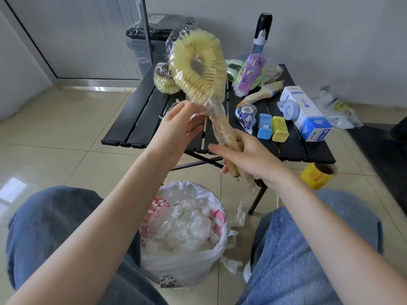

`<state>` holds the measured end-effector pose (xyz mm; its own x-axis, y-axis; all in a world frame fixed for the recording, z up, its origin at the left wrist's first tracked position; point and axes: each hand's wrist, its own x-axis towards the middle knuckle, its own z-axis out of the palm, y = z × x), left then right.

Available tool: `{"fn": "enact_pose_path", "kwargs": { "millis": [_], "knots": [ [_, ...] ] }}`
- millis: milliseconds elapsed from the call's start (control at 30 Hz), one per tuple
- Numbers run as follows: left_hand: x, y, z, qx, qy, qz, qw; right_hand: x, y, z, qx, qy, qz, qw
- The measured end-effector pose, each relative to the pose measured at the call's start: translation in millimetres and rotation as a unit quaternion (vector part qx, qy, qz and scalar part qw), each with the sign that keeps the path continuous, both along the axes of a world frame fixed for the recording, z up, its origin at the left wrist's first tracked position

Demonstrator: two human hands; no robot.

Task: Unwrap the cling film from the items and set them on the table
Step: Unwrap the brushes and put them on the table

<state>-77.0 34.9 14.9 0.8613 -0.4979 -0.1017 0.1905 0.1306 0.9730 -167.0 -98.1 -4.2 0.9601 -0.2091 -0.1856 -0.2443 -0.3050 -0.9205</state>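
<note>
A long-handled brush with a ring of yellow bristles is held upright over the black folding table, still covered in cling film. My right hand grips the lower part of its wooden handle. My left hand pinches the loose film at the neck, just below the bristles. On the table lie unwrapped things: a tape dispenser, a blue box, a yellow box and a white and blue carton. Still-wrapped items sit at the back: a purple pack and a small brush.
A white plastic bag full of crumpled film stands on the floor between my knees, with scraps beside it. A yellow cling film roll lies at the table's right front. A grey bin and a metal pole stand behind the table.
</note>
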Motion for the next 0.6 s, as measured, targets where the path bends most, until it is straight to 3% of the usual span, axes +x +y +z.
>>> {"fn": "enact_pose_path", "kwargs": {
  "millis": [67,133,300,433,600],
  "knots": [
    [-0.7,0.7,1.2,0.005,-0.007,-0.021,1.0,0.1,2.0,2.0,0.134,-0.002,0.018,0.991],
    [-3.3,0.0,1.4,-0.001,0.003,-0.051,0.999,1.0,3.7,3.4,0.196,-0.04,0.002,0.98],
    [-0.2,1.3,5.5,-0.067,0.046,0.039,0.996,2.9,0.6,-3.8,0.16,-0.098,-0.081,0.979],
    [-6.3,-0.2,7.9,-0.129,0.024,0.076,0.988,2.8,0.7,-9.6,0.124,-0.099,-0.104,0.982],
    [-8.7,2.2,10.7,-0.298,0.206,0.064,0.93,4.7,-2.4,-10.4,0.099,-0.132,-0.078,0.983]
  ]
}}
